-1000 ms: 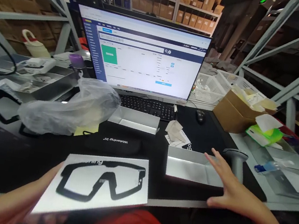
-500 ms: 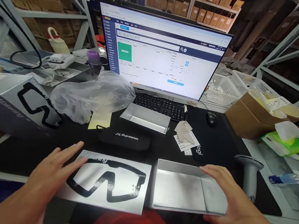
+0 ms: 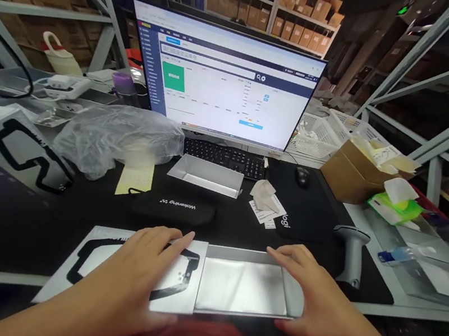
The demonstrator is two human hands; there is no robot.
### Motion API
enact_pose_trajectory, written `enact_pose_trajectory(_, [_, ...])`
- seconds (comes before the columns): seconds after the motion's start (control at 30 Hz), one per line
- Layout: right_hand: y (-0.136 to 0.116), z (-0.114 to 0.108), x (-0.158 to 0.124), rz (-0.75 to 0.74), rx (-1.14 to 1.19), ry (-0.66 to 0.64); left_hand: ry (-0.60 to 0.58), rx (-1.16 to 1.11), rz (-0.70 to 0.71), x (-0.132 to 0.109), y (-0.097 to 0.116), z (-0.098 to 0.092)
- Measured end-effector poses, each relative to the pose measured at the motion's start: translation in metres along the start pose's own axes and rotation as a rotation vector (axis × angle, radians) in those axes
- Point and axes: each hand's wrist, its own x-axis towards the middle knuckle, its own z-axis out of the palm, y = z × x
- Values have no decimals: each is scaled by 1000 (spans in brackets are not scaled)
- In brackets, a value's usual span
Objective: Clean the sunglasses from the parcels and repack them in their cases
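Observation:
A silver-white box sleeve (image 3: 178,283) printed with black sports glasses lies flat at the desk's front edge. My left hand (image 3: 136,267) wraps over it, fingers at its far edge and thumb along the near one. Against the sleeve's right end sits an open silver inner box tray (image 3: 241,290); whether it reaches inside the sleeve I cannot tell. My right hand (image 3: 302,294) grips the tray's right end, thumb and fingers on opposite sides. Behind them lies a black Wakening glasses case (image 3: 175,207), with another open silver tray (image 3: 206,175) beyond it.
A large glasses-printed box (image 3: 17,158) and a crumpled plastic bag (image 3: 114,136) occupy the left. At the back stand a monitor (image 3: 220,88) and keyboard (image 3: 221,157). Paper slips (image 3: 266,203), a mouse (image 3: 302,176), a barcode scanner (image 3: 351,253) and a cardboard box (image 3: 349,173) are rightward.
My left hand has closed from hovering beside the sleeve to gripping it. The gap between sleeve and tray has gone. The camera view has shifted right.

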Motion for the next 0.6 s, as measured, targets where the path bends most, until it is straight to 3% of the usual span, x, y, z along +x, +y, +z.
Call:
enact_pose_trajectory(0.13, [5, -7, 4, -65, 9, 40, -30, 2, -75, -1, 6, -11])
enact_pose_trajectory(0.27, [3, -2, 15, -119, 42, -12, -91, -44, -91, 0, 13, -13])
enact_pose_trajectory(0.43, [-11, 13, 20, -22, -1, -15, -6, 5, -49, -2, 6, -1])
enact_pose_trajectory(0.53, [-3, -2, 23, -49, 12, -28, 30, 48, 28, -1, 3, 3])
enact_pose_trajectory(0.6, [11, -18, 35, -33, 13, 83, 58, 90, 98, 2, 6, 4])
